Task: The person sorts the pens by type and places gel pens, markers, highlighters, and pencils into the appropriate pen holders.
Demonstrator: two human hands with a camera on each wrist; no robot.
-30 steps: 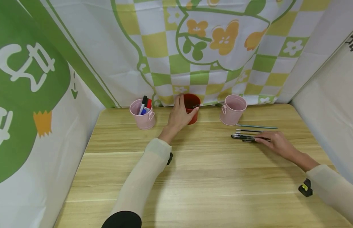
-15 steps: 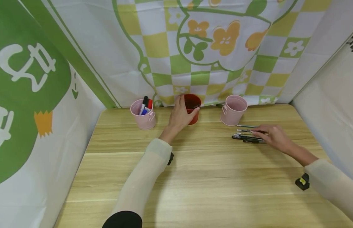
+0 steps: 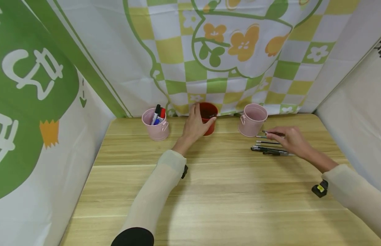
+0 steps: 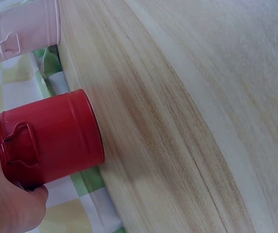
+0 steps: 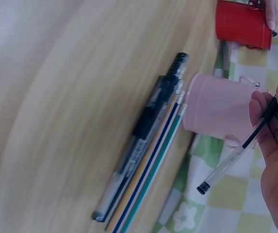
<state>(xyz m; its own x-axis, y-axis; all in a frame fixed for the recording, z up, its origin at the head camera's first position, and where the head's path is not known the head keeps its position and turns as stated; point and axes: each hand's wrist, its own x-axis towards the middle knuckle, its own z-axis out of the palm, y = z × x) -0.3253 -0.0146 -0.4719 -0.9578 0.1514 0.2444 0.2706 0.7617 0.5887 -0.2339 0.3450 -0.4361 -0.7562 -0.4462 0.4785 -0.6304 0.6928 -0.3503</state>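
Observation:
My left hand (image 3: pixel 193 128) grips a small red metal bucket (image 4: pixel 56 138) by its rim, thumb on the near side, in the head and left wrist views. A dark object shows inside the bucket. My right hand (image 3: pixel 295 140) pinches a clear-barrelled black pen (image 5: pixel 258 127) between thumb and fingers, raised over the table in the right wrist view. Below it lie black pens (image 5: pixel 151 109) and several pencils (image 5: pixel 154 167), side by side. Just left of the right hand stands a pink bucket (image 3: pixel 252 128), with no contents showing in the head view.
Another pink bucket (image 3: pixel 156 132) at the back left holds markers (image 3: pixel 162 114) with black, red and blue parts. A patterned cloth (image 3: pixel 215 85) hangs behind the wooden table (image 3: pixel 227 191), and white sheets close in both sides.
My right hand has picked up a pen from the row and moved it up and back towards the right pink bucket. The left hand stays on the red bucket.

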